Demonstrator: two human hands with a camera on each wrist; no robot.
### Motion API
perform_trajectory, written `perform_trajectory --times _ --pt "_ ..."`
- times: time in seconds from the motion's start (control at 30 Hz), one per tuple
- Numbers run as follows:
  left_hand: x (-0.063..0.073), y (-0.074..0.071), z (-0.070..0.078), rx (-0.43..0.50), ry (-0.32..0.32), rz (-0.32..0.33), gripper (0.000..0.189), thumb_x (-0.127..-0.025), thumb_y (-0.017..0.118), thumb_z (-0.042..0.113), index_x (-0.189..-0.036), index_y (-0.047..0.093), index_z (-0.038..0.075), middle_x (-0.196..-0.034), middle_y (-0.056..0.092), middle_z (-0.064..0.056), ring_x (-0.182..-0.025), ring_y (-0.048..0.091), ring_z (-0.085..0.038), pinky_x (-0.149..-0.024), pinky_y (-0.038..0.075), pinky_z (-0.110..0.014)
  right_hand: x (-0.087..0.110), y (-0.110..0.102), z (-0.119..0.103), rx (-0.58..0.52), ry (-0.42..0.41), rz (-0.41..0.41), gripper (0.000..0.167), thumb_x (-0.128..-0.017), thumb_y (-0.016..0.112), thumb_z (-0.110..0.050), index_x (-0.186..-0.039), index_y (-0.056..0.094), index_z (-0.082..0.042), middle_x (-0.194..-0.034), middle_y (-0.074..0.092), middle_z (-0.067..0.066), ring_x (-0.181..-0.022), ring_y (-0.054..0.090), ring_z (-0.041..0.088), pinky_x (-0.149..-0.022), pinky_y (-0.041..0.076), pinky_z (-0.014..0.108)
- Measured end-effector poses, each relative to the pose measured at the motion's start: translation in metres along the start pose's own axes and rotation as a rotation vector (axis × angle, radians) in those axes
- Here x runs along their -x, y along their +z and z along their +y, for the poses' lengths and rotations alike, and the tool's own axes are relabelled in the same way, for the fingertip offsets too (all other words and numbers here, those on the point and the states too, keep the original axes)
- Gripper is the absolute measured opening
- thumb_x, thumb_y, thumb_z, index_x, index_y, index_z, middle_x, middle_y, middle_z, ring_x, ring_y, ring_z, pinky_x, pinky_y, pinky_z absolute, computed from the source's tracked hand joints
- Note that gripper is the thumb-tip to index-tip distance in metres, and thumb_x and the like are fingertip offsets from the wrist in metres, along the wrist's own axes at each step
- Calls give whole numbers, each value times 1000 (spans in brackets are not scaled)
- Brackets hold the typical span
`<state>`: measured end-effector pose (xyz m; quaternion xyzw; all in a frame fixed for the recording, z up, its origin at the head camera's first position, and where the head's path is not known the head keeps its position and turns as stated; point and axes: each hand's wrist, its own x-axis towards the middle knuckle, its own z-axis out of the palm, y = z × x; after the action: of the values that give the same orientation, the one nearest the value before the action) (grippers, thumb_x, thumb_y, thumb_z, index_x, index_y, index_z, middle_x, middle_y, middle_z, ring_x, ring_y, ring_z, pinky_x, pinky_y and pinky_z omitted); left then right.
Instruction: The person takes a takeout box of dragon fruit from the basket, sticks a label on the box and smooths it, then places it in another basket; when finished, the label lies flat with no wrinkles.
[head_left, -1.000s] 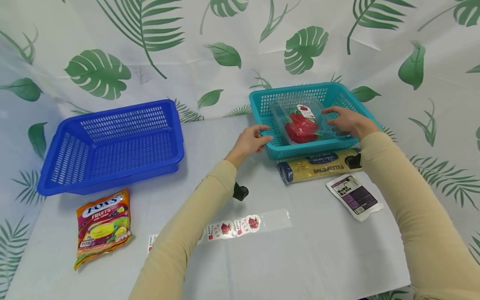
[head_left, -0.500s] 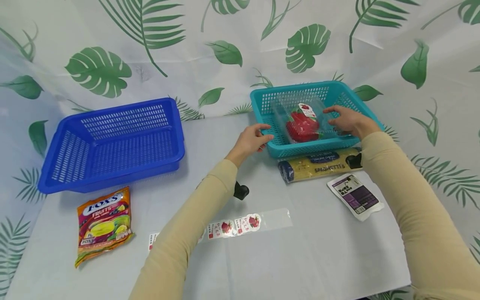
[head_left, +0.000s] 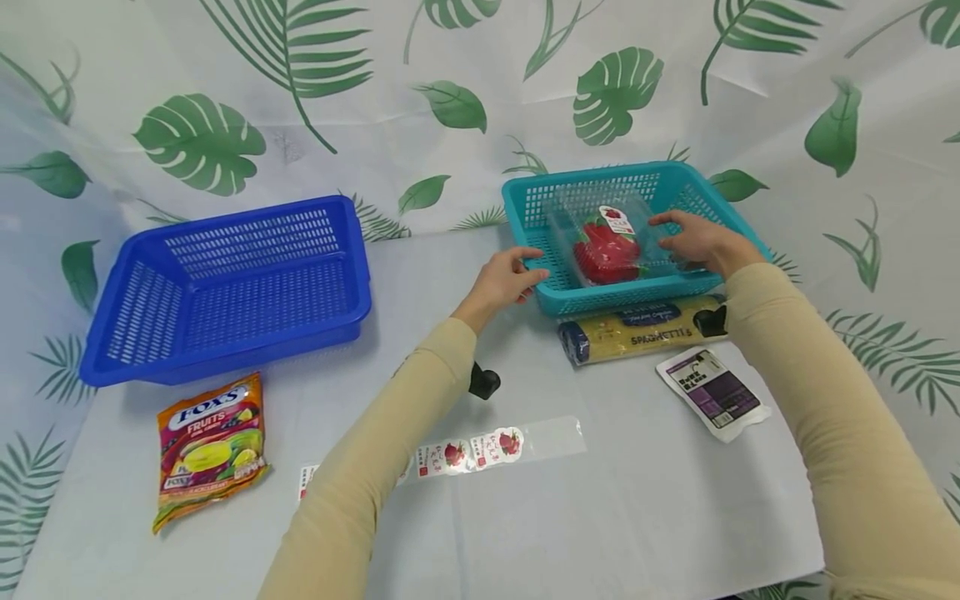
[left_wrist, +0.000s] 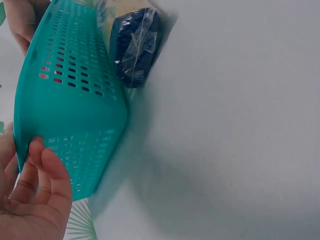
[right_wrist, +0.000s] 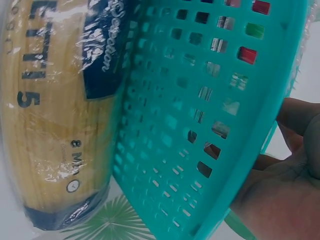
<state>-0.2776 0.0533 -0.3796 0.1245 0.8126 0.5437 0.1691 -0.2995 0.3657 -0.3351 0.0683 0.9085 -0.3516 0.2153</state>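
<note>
A clear plastic box point(head_left: 592, 242) with red peppers or similar red produce inside and a fruit sticker on its lid lies in the teal basket point(head_left: 600, 297). My left hand point(head_left: 498, 279) pinches the basket's left rim, thumb inside and fingers outside, as the left wrist view shows. On the other side, my right hand point(head_left: 701, 240) reaches over the basket with loosely bent fingers at the box's right edge. Some of its fingertips show through the basket holes in the right wrist view. Against the basket's front lies a spaghetti pack point(head_left: 637, 331), also filling the right wrist view's left side.
A blue basket point(head_left: 247, 283) stands at the left, with an orange Fox's candy bag point(head_left: 210, 450) before it. A strip of fruit stickers point(head_left: 498, 447) lies partly under my left forearm. A white and purple pouch point(head_left: 712, 393) lies near my right forearm.
</note>
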Motion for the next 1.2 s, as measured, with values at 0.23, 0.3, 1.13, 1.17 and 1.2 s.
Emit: perform_trajectory --times 0.23,0.3,1.13,1.17,1.2 --pt "1 0 2 1 10 10 41 -96 64 24 -136 57 14 -84 59 -9 -74 60 -21 -65 53 -29 2 -4 -1 1 10 41 55 -107 36 -22 -156 16 -11 -156 11 31 -132 31 51 -103 35 60" --pt "2 1 2 9 16 15 41 -96 64 23 -135 57 14 -85 60 -11 -73 60 -22 -70 55 -35 1 -4 0 -2 24 69 54 -106 38 -23 -156 20 -10 -155 13 31 -128 34 49 -102 37 59" --pt "12 -15 -15 142 82 -27 46 -98 61 32 -142 51 23 -109 58 -8 -98 60 -36 -86 50 -52 8 3 -18 43 -13 180 51 -105 40 -25 -149 32 0 -155 17 31 -122 40 48 -100 34 61" --pt "13 -17 -16 151 90 -27 46 -98 61 32 -142 51 23 -110 58 -8 -100 60 -38 -87 49 -53 10 5 -21 44 -20 191 52 -105 41 -26 -149 33 0 -154 18 32 -130 31 51 -103 31 63" --pt "13 -19 -17 158 96 -29 47 -98 61 32 -142 50 23 -111 58 -8 -101 59 -40 -88 49 -54 11 7 -23 50 -30 204 52 -105 42 -26 -149 34 1 -153 21 32 -134 26 51 -105 28 64"
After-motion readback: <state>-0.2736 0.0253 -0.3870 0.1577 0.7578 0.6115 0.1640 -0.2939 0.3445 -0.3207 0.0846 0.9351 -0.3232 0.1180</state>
